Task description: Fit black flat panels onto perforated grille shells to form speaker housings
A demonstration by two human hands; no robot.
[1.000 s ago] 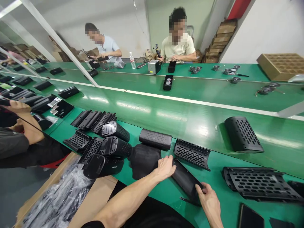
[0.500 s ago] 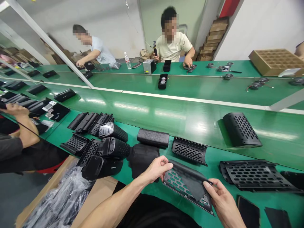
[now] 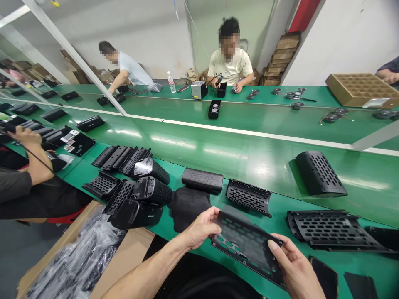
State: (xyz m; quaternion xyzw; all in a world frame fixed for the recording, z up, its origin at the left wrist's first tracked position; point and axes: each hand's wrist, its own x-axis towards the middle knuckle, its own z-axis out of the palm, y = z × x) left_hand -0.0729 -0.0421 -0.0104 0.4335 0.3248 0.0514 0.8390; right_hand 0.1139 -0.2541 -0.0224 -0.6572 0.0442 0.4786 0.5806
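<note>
The left hand and right hand pinch the slotted panel at opposite ends above the table's near edge, fingers closed on its rim; a dragging thumb could crease or shift the thin dark sheet lying over it. Most fingertips are hidden underneath, the right hand partly covers a phone-like slab, and near the table's far edge a dark piece is cut off at right
</note>
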